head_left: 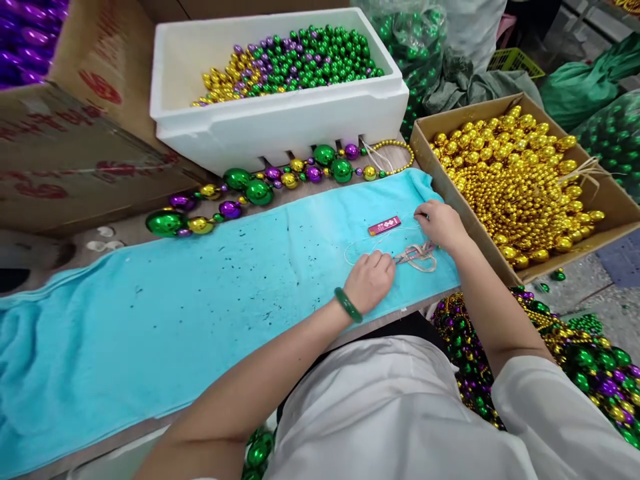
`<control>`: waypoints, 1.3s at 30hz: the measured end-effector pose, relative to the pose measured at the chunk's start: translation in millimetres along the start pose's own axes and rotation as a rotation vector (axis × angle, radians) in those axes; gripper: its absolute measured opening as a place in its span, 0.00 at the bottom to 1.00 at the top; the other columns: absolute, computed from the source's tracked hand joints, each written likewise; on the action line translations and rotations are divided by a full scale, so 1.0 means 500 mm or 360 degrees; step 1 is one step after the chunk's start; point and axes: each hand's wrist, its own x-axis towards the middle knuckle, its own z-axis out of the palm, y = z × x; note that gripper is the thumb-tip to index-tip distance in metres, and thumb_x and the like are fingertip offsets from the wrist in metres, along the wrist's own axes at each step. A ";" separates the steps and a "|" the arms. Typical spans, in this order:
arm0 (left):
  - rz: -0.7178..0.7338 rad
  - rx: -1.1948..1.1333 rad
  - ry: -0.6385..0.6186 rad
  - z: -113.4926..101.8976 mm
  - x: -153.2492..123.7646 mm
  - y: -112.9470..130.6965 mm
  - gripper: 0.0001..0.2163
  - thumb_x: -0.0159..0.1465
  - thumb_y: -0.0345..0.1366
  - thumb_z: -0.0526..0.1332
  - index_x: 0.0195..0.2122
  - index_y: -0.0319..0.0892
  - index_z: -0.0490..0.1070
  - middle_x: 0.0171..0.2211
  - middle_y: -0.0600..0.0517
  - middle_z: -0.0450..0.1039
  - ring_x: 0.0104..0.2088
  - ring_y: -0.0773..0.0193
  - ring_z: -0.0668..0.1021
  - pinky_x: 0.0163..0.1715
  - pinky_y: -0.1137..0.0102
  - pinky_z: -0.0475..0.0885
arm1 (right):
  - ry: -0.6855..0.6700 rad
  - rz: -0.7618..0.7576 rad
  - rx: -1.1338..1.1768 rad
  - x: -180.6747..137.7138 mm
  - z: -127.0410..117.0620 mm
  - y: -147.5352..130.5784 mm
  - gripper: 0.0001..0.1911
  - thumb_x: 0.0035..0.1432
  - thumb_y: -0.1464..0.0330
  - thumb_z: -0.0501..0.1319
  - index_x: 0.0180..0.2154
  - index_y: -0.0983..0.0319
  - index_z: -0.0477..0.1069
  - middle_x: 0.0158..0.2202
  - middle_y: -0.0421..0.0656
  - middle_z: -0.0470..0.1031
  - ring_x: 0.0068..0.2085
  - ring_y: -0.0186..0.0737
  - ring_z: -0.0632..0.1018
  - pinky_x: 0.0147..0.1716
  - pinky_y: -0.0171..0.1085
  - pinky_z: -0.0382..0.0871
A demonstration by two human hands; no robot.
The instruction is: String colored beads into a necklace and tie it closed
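Note:
My left hand (371,281), a green bangle at its wrist, is closed low over the blue towel (260,267). A thin white thread (356,248) loops out beside its fingers and runs across the cloth toward my right hand (441,224). The right fingertips are pinched together on the thread, near the towel's right end. Between the hands lie scissors (419,257) with wrapped handles, close to the left fingers. A small dark red packet (384,225) rests flat just beyond them. The left fingertips are mostly hidden under the hand.
Behind the towel lies a strand of large green, purple and gold beads (259,192). A white foam box (280,123) of loose beads stands beyond it. To the right is a cardboard box (575,263) of gold bead strands; another cardboard box (85,147) stands left.

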 end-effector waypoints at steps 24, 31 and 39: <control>-0.0182 -0.0061 -0.0283 -0.030 0.004 0.014 0.10 0.65 0.25 0.49 0.38 0.37 0.70 0.33 0.45 0.68 0.36 0.56 0.70 0.31 0.62 0.61 | -0.0167 -0.0226 -0.0053 0.055 0.055 0.007 0.14 0.60 0.69 0.52 0.41 0.62 0.76 0.43 0.49 0.72 0.45 0.46 0.72 0.40 0.39 0.63; -0.0337 -0.0085 -0.0277 -0.077 -0.038 -0.019 0.09 0.64 0.25 0.51 0.33 0.39 0.69 0.33 0.45 0.69 0.35 0.57 0.71 0.32 0.62 0.63 | -0.0036 -0.0183 0.0405 0.053 0.011 0.012 0.08 0.50 0.74 0.56 0.30 0.64 0.73 0.37 0.46 0.74 0.39 0.41 0.74 0.41 0.38 0.65; -0.1089 -0.1434 0.0144 -0.098 -0.124 -0.092 0.07 0.62 0.32 0.54 0.38 0.41 0.70 0.34 0.51 0.72 0.34 0.64 0.74 0.32 0.69 0.69 | -0.0119 0.0140 0.1464 0.016 -0.060 -0.080 0.04 0.45 0.69 0.61 0.25 0.63 0.68 0.18 0.35 0.65 0.20 0.28 0.63 0.21 0.31 0.54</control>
